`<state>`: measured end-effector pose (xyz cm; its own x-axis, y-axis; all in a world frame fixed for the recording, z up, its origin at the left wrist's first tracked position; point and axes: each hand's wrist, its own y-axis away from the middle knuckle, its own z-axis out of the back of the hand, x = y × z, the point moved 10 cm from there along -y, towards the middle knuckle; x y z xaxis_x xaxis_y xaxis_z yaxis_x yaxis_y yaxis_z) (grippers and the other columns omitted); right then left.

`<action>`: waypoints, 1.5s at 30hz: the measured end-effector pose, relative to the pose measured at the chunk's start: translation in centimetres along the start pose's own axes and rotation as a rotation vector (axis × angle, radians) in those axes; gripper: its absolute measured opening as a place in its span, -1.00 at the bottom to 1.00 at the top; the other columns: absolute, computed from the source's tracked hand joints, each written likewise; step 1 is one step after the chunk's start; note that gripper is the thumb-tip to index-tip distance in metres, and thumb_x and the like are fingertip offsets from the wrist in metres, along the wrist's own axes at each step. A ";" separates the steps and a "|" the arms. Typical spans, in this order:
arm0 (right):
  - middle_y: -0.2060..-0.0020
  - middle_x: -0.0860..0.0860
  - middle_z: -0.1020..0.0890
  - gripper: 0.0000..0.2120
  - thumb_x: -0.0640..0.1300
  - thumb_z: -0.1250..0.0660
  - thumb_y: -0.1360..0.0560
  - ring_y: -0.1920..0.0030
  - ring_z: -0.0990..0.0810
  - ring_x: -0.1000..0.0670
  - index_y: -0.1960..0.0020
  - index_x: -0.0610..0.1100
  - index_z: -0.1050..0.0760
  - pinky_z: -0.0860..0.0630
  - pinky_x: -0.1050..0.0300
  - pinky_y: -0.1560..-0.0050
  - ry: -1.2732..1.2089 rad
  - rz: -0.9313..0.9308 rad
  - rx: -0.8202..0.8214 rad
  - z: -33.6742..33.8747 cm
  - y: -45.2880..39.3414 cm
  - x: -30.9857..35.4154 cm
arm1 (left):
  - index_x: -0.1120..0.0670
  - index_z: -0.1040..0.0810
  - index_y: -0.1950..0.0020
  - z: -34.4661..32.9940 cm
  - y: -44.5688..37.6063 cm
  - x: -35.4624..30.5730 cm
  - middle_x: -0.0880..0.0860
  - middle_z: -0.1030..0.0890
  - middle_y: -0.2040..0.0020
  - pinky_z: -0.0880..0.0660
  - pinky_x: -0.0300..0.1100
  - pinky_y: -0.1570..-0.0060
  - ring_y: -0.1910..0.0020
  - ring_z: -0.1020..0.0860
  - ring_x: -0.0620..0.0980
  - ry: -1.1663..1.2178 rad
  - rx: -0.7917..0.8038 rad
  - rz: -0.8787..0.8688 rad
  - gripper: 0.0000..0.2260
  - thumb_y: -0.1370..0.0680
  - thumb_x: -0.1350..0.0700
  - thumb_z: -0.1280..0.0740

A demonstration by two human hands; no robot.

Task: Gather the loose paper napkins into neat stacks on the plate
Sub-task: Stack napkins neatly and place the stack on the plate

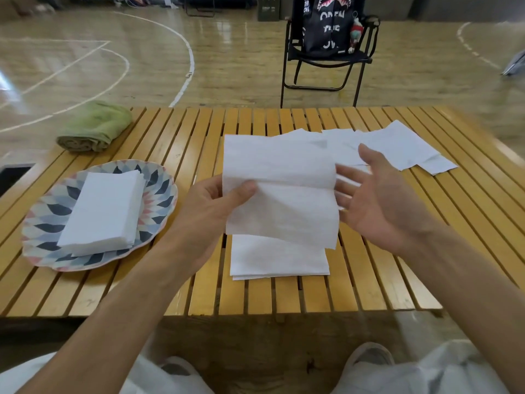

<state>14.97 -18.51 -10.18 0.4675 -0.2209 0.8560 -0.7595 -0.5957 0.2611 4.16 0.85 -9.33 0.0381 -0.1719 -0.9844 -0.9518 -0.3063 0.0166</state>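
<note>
Left hand [211,206] grip pinching napkin [279,189], right hand [377,194] spread beside it

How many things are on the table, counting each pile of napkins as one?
Plate: 1
Green towel: 1
Napkin piles: 3 (on the plate, near the front edge, spread out at the far right)
Total: 5

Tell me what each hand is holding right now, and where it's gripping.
The left hand pinches a partly folded napkin at its left edge, near the fold. The right hand is open beside the napkin's right edge, gripping nothing.
</note>
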 end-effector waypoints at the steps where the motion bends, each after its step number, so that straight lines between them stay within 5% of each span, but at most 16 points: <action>1: -0.21 -0.14 -0.67 -0.45 0.26 -0.23 -0.58 -0.22 -0.65 -0.16 -0.36 -0.14 -0.47 -0.62 -0.09 -0.14 0.045 -0.051 0.015 -0.1 0.0 -0.9 | -0.05 -0.70 -0.08 0.1 0.0 0.2 0.01 -0.69 -0.12 -0.59 -0.21 0.05 -0.09 -0.65 -0.04 0.030 -0.006 0.019 -0.79 -0.47 0.00 -0.43; 5: -0.16 -0.12 -0.69 -0.51 0.24 -0.27 -0.57 -0.13 -0.69 -0.09 -0.32 -0.10 -0.49 -0.63 -0.07 -0.10 0.187 -0.064 0.010 -0.4 0.1 -2.2 | 0.05 -0.69 -0.07 0.5 0.0 0.6 0.02 -0.70 -0.04 -0.58 -0.25 0.12 -0.01 -0.67 -0.06 0.059 -0.053 0.055 -0.74 -0.43 -0.01 -0.45; 8: -0.10 -0.02 -0.72 -0.67 -0.02 -0.37 -0.58 -0.01 -0.72 0.01 -0.33 -0.01 -0.53 -0.64 0.09 0.01 0.288 0.090 -0.051 -0.4 0.2 -0.8 | 0.02 -0.66 -0.07 0.8 0.1 0.6 -0.01 -0.70 0.00 -0.58 -0.24 0.10 0.00 -0.66 -0.07 -0.044 -0.081 0.019 -0.71 -0.41 -0.07 -0.43; 11: -0.01 0.02 -0.73 -0.64 -0.14 -0.40 -0.57 0.00 -0.71 0.02 -0.31 0.14 -0.52 -0.65 0.15 0.01 0.426 0.232 -0.060 -0.7 0.6 0.3 | -0.05 -0.65 -0.07 0.7 0.2 0.2 -0.06 -0.70 0.02 -0.59 -0.27 0.09 0.01 -0.66 -0.10 -0.139 -0.078 -0.023 -0.73 -0.42 -0.11 -0.40; 15: 0.05 -0.04 -0.74 -0.72 -0.21 -0.41 -0.55 0.01 -0.72 -0.01 -0.21 0.07 -0.60 -0.64 0.19 0.06 0.509 0.372 -0.037 -1.8 1.3 1.4 | -0.06 -0.63 -0.08 0.5 0.5 -0.5 -0.11 -0.70 0.03 -0.56 -0.36 0.13 0.02 -0.65 -0.15 -0.212 -0.079 -0.084 -0.76 -0.46 -0.09 -0.37; 18: 0.09 -0.01 -0.74 -0.80 -0.22 -0.41 -0.55 0.03 -0.71 0.03 -0.14 -0.01 -0.64 -0.60 0.26 0.10 0.539 0.409 -0.050 -1.8 1.4 1.8 | -0.02 -0.57 -0.12 1.3 0.5 -1.3 -0.11 -0.70 0.03 -0.55 -0.37 0.18 0.02 -0.66 -0.15 -0.272 -0.169 -0.156 -0.81 -0.52 0.03 -0.41; 23: 0.09 -0.01 -0.74 -0.81 -0.18 -0.42 -0.55 0.01 -0.70 0.01 -0.14 0.02 -0.62 -0.62 0.14 0.05 0.614 0.435 -0.078 -1.6 1.5 2.1 | -0.07 -0.38 -0.30 2.1 0.9 -3.1 -0.07 -0.68 0.10 -0.56 -0.36 0.26 0.06 -0.67 -0.14 -0.344 -0.246 -0.305 -0.61 -0.54 0.15 -0.42; 29: 0.04 0.00 -0.72 -0.84 -0.17 -0.44 -0.54 0.02 -0.70 0.06 -0.12 -0.03 -0.63 -0.59 0.26 0.13 0.571 0.478 -0.062 -1.7 1.6 2.5 | -0.11 -0.56 -0.18 1.5 1.3 -4.1 -0.20 -0.63 0.04 -0.58 -0.30 0.10 0.00 -0.60 -0.16 -0.578 -0.243 -0.422 -0.79 -0.56 0.07 -0.40; 45: 0.11 0.21 -0.68 -0.91 -0.12 -0.43 -0.55 0.02 -0.67 0.24 -0.03 0.03 -0.62 -0.59 0.34 0.00 0.969 0.666 -0.199 -1.2 2.3 4.8 | -0.11 -0.56 -0.10 1.3 2.3 -5.4 -0.29 -0.54 0.07 -0.45 -0.47 0.12 0.04 -0.52 -0.29 -0.817 -0.328 -0.488 -0.85 -0.55 0.03 -0.40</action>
<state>14.85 -19.99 -4.95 -0.5163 0.2847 0.8077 -0.8203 -0.4354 -0.3709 1.42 2.27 -4.23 0.0642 0.6985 -0.7127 -0.7524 -0.4353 -0.4944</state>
